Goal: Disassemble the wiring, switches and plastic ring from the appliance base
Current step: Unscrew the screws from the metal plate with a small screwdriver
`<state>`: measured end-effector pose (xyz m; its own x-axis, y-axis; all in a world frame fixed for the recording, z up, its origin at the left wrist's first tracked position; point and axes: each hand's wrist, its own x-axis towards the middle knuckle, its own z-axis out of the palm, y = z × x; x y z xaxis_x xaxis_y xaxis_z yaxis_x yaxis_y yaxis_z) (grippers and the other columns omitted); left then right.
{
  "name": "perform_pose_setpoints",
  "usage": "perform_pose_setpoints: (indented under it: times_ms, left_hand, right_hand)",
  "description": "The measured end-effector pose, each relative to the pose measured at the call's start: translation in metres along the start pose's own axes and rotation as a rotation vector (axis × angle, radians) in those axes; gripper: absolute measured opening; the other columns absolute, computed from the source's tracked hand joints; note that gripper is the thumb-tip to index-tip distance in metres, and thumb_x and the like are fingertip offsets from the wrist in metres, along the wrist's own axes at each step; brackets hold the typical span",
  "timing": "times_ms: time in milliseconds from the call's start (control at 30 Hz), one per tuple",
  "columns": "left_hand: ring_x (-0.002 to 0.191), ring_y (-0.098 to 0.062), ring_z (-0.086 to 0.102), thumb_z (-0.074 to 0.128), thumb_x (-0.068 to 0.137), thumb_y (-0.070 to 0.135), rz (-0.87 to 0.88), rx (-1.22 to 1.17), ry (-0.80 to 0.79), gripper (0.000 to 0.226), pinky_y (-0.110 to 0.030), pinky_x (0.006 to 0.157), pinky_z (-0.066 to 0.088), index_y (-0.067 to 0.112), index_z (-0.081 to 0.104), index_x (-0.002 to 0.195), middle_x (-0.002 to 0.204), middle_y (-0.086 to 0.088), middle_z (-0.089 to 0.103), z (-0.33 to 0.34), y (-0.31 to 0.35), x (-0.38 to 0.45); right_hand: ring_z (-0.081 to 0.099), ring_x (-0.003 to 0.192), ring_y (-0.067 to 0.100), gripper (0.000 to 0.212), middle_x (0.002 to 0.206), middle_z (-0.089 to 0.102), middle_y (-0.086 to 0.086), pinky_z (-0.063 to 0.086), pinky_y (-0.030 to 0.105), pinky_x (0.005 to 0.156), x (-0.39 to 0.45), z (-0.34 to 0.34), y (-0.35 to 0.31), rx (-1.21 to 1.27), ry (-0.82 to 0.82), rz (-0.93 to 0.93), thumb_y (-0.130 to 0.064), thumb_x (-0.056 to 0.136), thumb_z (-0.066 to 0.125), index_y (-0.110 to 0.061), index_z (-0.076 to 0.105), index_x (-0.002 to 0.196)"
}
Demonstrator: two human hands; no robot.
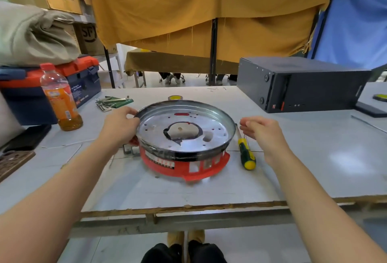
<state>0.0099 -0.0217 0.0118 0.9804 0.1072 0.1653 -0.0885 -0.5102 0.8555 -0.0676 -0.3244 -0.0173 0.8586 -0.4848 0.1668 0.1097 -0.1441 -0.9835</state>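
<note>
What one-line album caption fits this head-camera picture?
Left hand grips the rim of a round metal appliance base on its red plastic ring; open right hand hovers above a yellow-green screwdriver.

We see our left hand (120,125) gripping the appliance base (185,135) rim on the worktop (293,168); our right hand (262,133) hovers beside it, fingers relaxed.
</note>
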Motion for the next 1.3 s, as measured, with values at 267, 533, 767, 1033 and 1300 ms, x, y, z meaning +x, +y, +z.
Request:
perform_pose_setpoints:
  times_ms: [267, 533, 767, 1033, 1300]
  left_hand:
    - [0.058, -0.033, 0.068, 0.045, 0.085, 0.008, 0.051, 0.100, -0.038, 0.030, -0.046, 0.053, 0.058, 0.027, 0.054, 0.107, 0.084, -0.013, 0.062, 0.016, 0.000, 0.002]
    - [0.064, -0.030, 0.057, 0.047, 0.088, 0.008, 0.043, 0.121, -0.079, 0.029, -0.056, 0.066, 0.056, 0.029, 0.064, 0.079, 0.082, -0.014, 0.065, 0.034, -0.001, 0.001]
    - [0.060, -0.018, 0.065, 0.049, 0.092, 0.009, 0.008, 0.072, -0.166, 0.025, -0.025, 0.044, 0.052, 0.029, 0.064, 0.096, 0.086, -0.001, 0.067, 0.037, -0.010, 0.005]
    - [0.073, -0.029, 0.063, 0.053, 0.091, 0.009, -0.024, 0.077, -0.201, 0.019, -0.034, 0.059, 0.050, 0.019, 0.051, 0.108, 0.091, -0.013, 0.068, 0.032, -0.012, 0.017]
    - [0.071, -0.012, 0.054, 0.065, 0.088, 0.025, 0.044, 0.116, -0.102, 0.028, -0.025, 0.056, 0.043, 0.018, 0.061, 0.115, 0.085, 0.000, 0.061, 0.033, -0.012, 0.022]
  right_hand:
    - [0.060, 0.096, 0.022, 0.020, 0.108, 0.069, 0.008, 0.046, 0.032, 0.093, 0.010, -0.028, 0.029, -0.450, 0.032, 0.021, 0.000, 0.087, 0.058, -0.011, 0.072, 0.097]
    - [0.063, 0.084, 0.022, 0.008, 0.082, 0.068, 0.006, 0.043, 0.025, 0.071, 0.013, -0.023, 0.040, -0.600, -0.098, 0.007, -0.008, 0.082, 0.068, -0.015, 0.070, 0.082]
    - [0.056, 0.079, 0.021, 0.007, 0.078, 0.063, 0.004, 0.036, 0.026, 0.065, 0.020, -0.022, 0.040, -0.736, -0.121, -0.029, -0.012, 0.083, 0.064, -0.017, 0.065, 0.078]
    - [0.058, 0.082, 0.034, 0.012, 0.086, 0.064, 0.020, 0.047, 0.038, 0.069, 0.026, -0.013, 0.037, -0.862, -0.054, 0.063, -0.009, 0.081, 0.063, 0.003, 0.063, 0.084]
    - [0.049, 0.062, 0.028, 0.034, 0.056, 0.050, 0.010, 0.034, 0.030, 0.053, 0.026, -0.009, 0.032, -0.902, -0.016, 0.089, -0.025, 0.085, 0.062, -0.008, 0.049, 0.058]
